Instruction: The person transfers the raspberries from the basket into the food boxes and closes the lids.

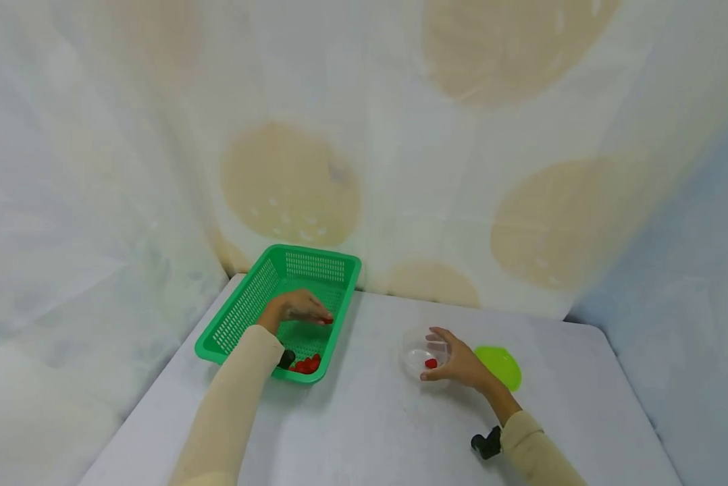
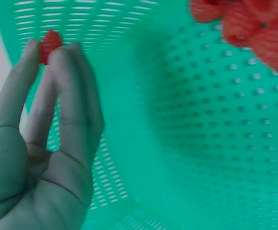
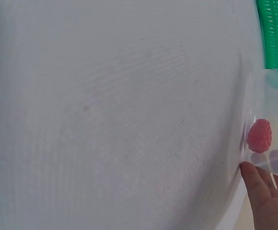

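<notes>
Red, bumpy and small, one raspberry (image 2: 50,46) is pinched between the thumb and fingertips of the left hand (image 1: 300,306), inside the green plastic basket full of little holes (image 1: 315,266). It looks very light, and I think it would be soft and easy to squash, maybe a bit wet and slippery too. A gentle pinch around its fat middle seems best, because a hard squeeze could mash it. More red raspberries (image 1: 306,365) lie in a pile at the basket's near end, and they look just as easy to hurt. The right hand (image 1: 458,364) has its thumb and fingers curved around the round see-through plastic tub (image 1: 411,358) on the white table (image 1: 364,418), and one red raspberry (image 3: 260,136) is in it. The tub looks light, thin and smooth, so it might bend or slide; holding it low on its sides should be safest. Just beside that hand is a bright lime-green plastic piece (image 1: 502,364), partly hidden, so I cannot tell its whole shape.
</notes>
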`<action>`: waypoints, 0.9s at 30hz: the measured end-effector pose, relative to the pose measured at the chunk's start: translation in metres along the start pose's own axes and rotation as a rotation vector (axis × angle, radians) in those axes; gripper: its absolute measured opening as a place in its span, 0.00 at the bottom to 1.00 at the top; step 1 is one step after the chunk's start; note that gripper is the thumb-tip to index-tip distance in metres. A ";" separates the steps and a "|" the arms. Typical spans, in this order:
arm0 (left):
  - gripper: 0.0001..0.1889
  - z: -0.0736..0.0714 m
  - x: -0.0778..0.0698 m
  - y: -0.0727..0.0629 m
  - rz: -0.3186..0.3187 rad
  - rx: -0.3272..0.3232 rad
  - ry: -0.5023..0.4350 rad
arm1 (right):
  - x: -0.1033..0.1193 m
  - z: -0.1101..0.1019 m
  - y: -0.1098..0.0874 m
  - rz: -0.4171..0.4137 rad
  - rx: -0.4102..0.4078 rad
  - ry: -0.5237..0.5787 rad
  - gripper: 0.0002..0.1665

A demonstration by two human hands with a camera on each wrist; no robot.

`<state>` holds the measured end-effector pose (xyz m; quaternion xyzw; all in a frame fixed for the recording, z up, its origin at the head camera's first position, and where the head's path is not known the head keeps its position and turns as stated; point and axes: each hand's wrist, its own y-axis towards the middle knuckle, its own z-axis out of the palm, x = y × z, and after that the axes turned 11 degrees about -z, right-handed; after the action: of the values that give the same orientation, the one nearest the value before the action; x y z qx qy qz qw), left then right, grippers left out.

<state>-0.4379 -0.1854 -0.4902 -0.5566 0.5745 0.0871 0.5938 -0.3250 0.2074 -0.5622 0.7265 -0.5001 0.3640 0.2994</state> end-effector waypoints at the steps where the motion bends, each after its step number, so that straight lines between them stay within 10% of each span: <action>1: 0.13 -0.001 -0.003 -0.001 0.021 0.002 -0.037 | -0.001 0.000 0.001 0.001 0.002 0.004 0.64; 14: 0.15 0.010 -0.067 -0.023 0.297 -0.058 -0.136 | -0.012 0.001 0.011 -0.009 -0.021 -0.013 0.64; 27: 0.09 0.107 -0.096 -0.018 0.535 -0.273 -0.005 | -0.012 -0.007 0.012 -0.005 -0.029 -0.020 0.65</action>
<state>-0.3929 -0.0589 -0.4352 -0.4598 0.6824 0.3182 0.4708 -0.3409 0.2150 -0.5672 0.7272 -0.5063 0.3486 0.3056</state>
